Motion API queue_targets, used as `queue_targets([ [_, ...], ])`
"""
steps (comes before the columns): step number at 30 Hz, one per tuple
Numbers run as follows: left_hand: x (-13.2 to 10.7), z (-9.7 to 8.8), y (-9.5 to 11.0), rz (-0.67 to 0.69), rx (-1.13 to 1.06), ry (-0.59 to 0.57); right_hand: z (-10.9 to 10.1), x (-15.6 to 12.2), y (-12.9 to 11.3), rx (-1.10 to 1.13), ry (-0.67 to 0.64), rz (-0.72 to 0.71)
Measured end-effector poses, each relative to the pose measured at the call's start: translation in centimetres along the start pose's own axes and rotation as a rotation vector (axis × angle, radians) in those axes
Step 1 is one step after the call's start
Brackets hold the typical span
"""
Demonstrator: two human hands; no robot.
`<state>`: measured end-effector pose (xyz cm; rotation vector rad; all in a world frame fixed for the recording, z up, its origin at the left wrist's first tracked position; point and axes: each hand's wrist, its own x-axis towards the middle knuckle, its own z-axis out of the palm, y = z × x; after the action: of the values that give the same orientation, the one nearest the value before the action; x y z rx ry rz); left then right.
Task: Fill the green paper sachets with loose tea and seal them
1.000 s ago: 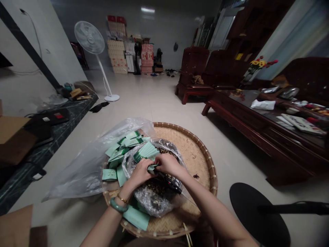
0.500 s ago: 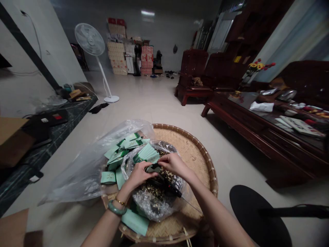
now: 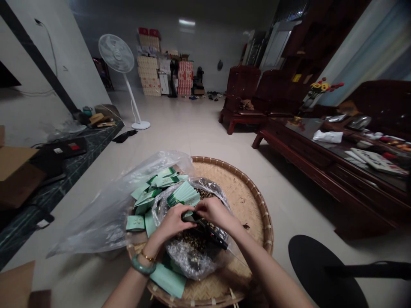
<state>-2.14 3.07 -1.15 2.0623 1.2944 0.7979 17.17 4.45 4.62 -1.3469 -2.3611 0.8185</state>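
Both hands meet over a clear plastic bag of loose dark and pale dried bits, set on a round woven bamboo tray. My left hand is closed around a small dark-green packet. At the packet's upper edge my right hand has its fingertips pinched, though what lies between them is partly hidden. Just below the hands a black device with a small red light rests in the bag. A fanned stack of pale green packets lies right behind my left hand.
More green packets spill from a large plastic bag on the left. A flat green packet lies at the tray's near edge. A black round stand base is at right, a wooden table beyond, a white fan behind.
My right hand has come in closer to the left hand and the packet. A small dark bit now lies on the tray beside my right forearm. The view has tilted slightly.
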Motion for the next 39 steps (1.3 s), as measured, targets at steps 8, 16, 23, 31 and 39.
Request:
queue_targets([
  [8,0.2,-1.0,-0.2,0.031,-0.033,-0.075,2.0,1.7,-0.4,-0.132,-0.045,0.162],
  [16,0.5,0.0,-0.5,0.014,-0.151,0.071,0.0,1.3,1.0,0.251,-0.170,0.252],
  [23,1.3,0.7,0.4,0.026,-0.194,0.132,1.1,2.4,2.1,0.358,-0.129,0.281],
  [31,1.8,1.3,1.5,-0.110,-0.322,0.285,-0.3,1.7,3.2,0.605,-0.100,0.287],
  [39,1.9,2.7,2.7,-0.280,-0.640,0.426,1.9,1.1,2.4,0.772,0.253,0.202],
])
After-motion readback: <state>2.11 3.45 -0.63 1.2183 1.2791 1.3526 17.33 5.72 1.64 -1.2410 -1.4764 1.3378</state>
